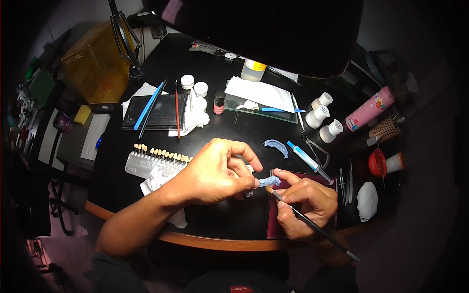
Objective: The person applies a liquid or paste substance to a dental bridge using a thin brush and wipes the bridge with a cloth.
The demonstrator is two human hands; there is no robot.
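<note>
My left hand pinches a small blue-grey dental model piece between thumb and fingers above the desk. My right hand grips a thin brush with a black handle like a pen. The tan bristles touch or nearly touch the lower edge of the model. Beneath my right hand lies a flat maroon case. A second blue-grey arch-shaped piece rests just beyond my hands. Partly behind my left wrist is a tooth shade guide, with a crumpled white tissue against it.
A blue-capped syringe and a metal caliper lie at right, near tweezers. Farther back are white jars, a glass slab, a small dark bottle and a black palette bearing brushes. A dark lamp or screen overhangs.
</note>
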